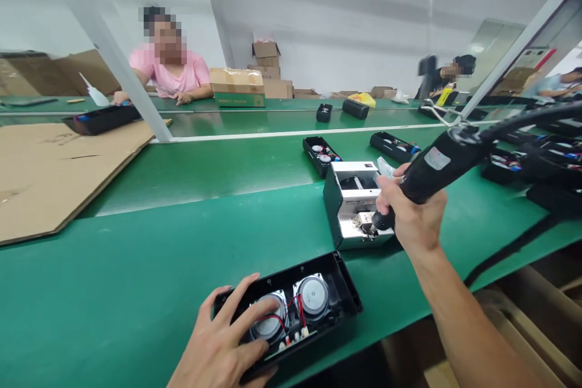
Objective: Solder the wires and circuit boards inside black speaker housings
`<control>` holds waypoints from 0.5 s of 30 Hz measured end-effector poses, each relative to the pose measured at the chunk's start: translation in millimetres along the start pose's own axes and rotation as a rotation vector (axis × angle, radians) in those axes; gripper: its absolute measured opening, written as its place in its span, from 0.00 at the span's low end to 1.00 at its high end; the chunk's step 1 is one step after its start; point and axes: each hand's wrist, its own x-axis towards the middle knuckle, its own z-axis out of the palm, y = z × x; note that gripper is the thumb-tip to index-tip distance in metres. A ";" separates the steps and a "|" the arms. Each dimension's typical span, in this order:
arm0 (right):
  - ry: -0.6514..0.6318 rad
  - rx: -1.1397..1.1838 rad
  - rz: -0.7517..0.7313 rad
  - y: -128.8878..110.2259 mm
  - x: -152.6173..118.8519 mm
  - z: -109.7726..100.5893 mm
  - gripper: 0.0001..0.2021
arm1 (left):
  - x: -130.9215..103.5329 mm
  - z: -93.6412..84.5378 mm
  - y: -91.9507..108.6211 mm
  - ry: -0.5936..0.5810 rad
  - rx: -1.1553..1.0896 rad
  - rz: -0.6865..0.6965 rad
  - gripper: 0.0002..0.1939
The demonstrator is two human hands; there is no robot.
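My left hand [222,339] grips the left end of a black speaker housing [334,309], its fingers reaching over the rim and onto one of the drivers. Two round speaker drivers [313,296] sit inside the housing, joined by red and black wires [301,310]. Wrapped in my right hand [416,215] is a black electric screwdriver [439,160], tilted downward. Its tip is at the front of a silver and black screw feeder [336,206]; whether a screw is on the bit cannot be made out.
Open housings [321,154] with wiring stand behind the feeder, and several more [504,163] crowd the right side. Flat cardboard [68,170] covers the left of the green bench [150,279]. A metal post [122,73] rises there. Across the bench, a person in pink [175,79] sits.
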 end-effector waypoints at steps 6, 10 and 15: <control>-0.245 -0.143 0.252 -13.5 -20.4 -6.8 0.14 | 1.7 -6.6 7.8 -0.043 -0.005 -0.056 0.15; -0.297 -0.142 0.369 -25.0 -43.9 -28.8 0.16 | -0.5 -6.7 10.1 -0.046 -0.033 -0.068 0.15; -0.352 0.098 0.427 -52.4 -62.8 -49.6 0.21 | -0.7 -7.2 12.1 -0.080 -0.056 -0.113 0.15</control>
